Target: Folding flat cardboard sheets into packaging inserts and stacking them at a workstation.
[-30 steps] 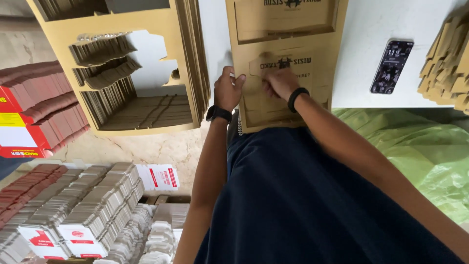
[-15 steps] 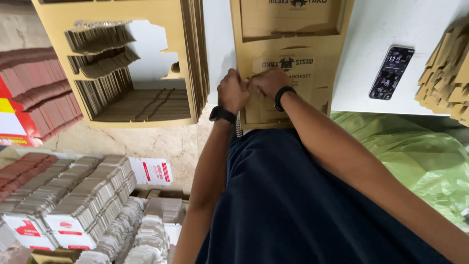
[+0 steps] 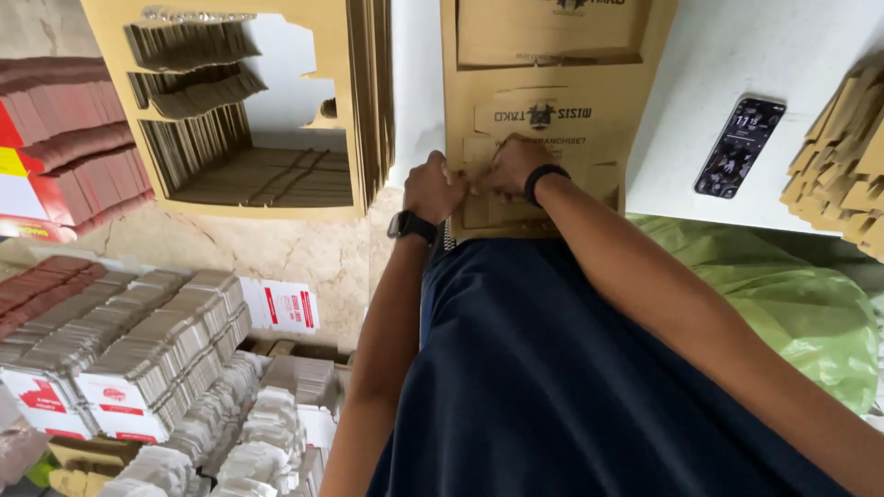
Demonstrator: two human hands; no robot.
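A brown die-cut cardboard sheet lies on the white table in front of me. My left hand, with a black watch on the wrist, and my right hand, with a black band, meet at the sheet's near edge. Both pinch a small pre-cut cardboard piece set in the sheet. My fingertips hide most of that piece.
A stack of punched-out cardboard frames leans at the left. A black phone lies on the table, beside stacked cardboard pieces. Bundles of flat white and red boxes fill the floor at lower left. A green bag is at right.
Both hands have stayed on the same spot of the sheet, drawing slightly closer together. The camera has shifted a little, so the floor stacks sit higher in view.
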